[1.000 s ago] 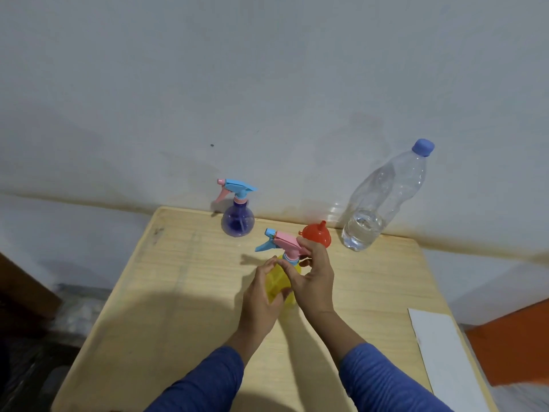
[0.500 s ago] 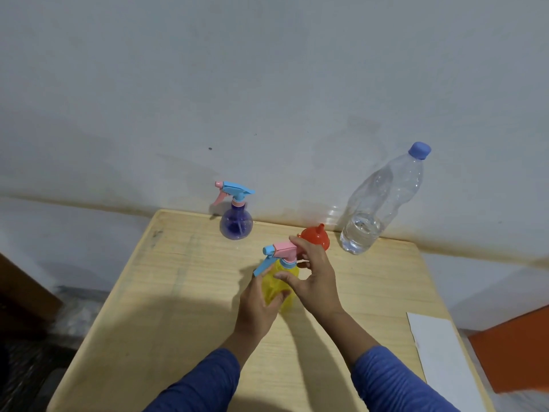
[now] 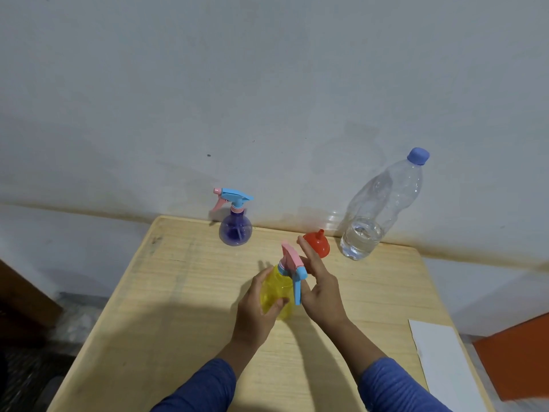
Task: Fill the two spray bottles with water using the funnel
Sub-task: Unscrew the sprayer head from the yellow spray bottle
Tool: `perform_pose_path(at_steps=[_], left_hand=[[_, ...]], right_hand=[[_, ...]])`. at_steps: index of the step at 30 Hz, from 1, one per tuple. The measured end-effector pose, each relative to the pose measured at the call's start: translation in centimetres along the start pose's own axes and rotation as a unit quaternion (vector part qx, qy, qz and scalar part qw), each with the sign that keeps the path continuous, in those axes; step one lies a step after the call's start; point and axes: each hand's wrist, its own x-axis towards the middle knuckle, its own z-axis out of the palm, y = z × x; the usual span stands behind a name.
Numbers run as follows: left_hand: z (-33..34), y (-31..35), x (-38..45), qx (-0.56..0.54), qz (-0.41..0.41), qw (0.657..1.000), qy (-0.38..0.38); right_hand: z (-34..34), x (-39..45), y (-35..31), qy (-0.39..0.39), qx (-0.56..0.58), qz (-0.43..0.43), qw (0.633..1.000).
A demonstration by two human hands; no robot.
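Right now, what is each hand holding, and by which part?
Left hand grips the yellow spray bottle by its body; right hand lies open against its spray head.

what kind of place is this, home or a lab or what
Probably a plain room at home, not a lab: a small wooden table pushed against a scuffed white wall, with a reused plastic water bottle and toy-coloured spray bottles.

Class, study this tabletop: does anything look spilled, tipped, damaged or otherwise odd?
Nothing is spilled or broken. One oddity: the red funnel sits upside down, spout up, beside the water bottle. The purple spray bottle stands upright, and the left hand holds the yellow spray bottle.
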Motion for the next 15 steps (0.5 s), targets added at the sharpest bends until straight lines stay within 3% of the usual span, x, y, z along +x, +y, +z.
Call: perform_pose_path(at_steps=[5, 10, 15], left_hand=[[0.2, -0.4, 0.1, 0.0, 0.011, 1.0, 0.002], [0.1, -0.3, 0.2, 0.005, 0.013, 1.0, 0.003], [0.1, -0.3, 0.2, 0.006, 0.003, 1.0, 0.001]], right_hand=[[0.2, 0.6, -0.4, -0.005, 0.003, -0.006, 1.0], [-0.1, 0.5, 0.2, -0.074, 0.001, 0.004, 0.997], [-0.2, 1.3, -0.4, -0.066, -0.001, 0.005, 0.998]])
